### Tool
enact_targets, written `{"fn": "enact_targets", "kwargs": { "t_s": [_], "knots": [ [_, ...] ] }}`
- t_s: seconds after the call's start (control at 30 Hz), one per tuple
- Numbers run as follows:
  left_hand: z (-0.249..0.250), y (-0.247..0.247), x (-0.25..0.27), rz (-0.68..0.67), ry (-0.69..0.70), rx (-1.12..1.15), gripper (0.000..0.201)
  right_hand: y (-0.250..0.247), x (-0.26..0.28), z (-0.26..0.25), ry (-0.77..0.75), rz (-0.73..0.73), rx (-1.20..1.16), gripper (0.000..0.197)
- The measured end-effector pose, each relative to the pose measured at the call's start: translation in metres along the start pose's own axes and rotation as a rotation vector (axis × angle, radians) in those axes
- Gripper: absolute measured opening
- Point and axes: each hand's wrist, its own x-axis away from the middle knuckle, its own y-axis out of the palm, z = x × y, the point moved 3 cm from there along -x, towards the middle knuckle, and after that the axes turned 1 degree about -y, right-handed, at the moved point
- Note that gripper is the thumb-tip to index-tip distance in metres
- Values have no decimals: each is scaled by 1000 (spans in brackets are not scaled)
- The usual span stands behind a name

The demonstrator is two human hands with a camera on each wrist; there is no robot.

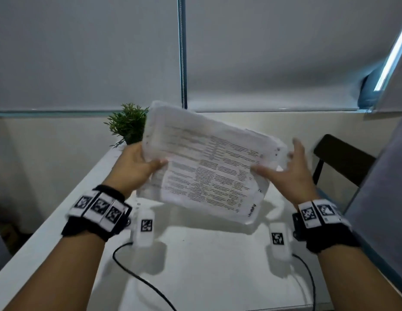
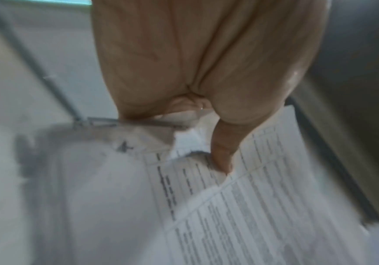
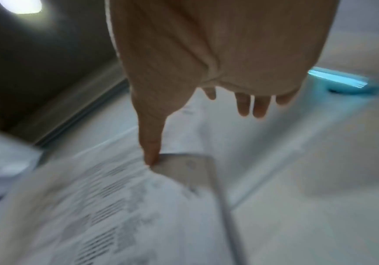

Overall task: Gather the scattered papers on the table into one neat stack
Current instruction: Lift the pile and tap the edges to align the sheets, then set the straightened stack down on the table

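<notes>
A stack of printed papers point(image 1: 209, 167) hangs tilted in the air above the white table point(image 1: 195, 265). My left hand point(image 1: 146, 163) grips the stack's left edge, with the thumb on the printed face and the fingers hidden behind. In the left wrist view the thumb point(image 2: 222, 157) presses into the sheets point(image 2: 240, 206). My right hand point(image 1: 289, 169) is at the stack's right edge. Its thumb point(image 3: 152, 143) touches the papers point(image 3: 115, 206), and its fingers point(image 3: 251, 105) stretch out straight beyond the edge. Both wrist views are blurred.
A small potted plant point(image 1: 128, 124) stands at the table's far end, behind the papers. A dark chair point(image 1: 343, 158) sits to the right. A black cable point(image 1: 137, 277) lies across the near tabletop. A grey panel point(image 1: 379, 198) borders the right side.
</notes>
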Motion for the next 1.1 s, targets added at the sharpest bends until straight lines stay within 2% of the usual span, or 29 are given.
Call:
{"fn": "enact_targets", "kwargs": {
  "t_s": [0.03,0.07,0.1,0.17,0.2,0.33,0.43,0.5,0.63,0.8,0.93,1.1],
  "knots": [
    [-11,-2,7,12,-36,71,31,6,4,18,97,-102,-180,133],
    [-19,-2,14,14,-54,113,32,14,8,31,132,-182,-312,124],
    [-24,0,20,12,-60,136,33,20,13,35,106,-239,-373,102],
    [-29,6,27,11,-66,164,34,28,19,27,-1,-232,-406,44],
    [-30,9,28,18,-62,173,34,31,20,20,-24,-208,-439,31],
    [-37,9,30,45,-44,162,36,35,16,8,-85,-198,-476,30],
    [-48,10,40,92,-54,165,45,41,19,27,-53,-225,-363,36],
    [-53,16,43,132,-52,160,48,46,24,34,-22,-247,-385,37],
    [-52,27,44,213,-29,121,45,52,28,27,-45,-184,-384,37],
    [-41,27,49,295,89,119,38,40,34,16,-139,-104,-418,40],
    [-27,21,46,296,155,144,39,31,31,9,-218,-74,-453,39],
    [-54,33,51,241,8,84,39,45,37,31,-123,-150,-382,32]
  ]
}}
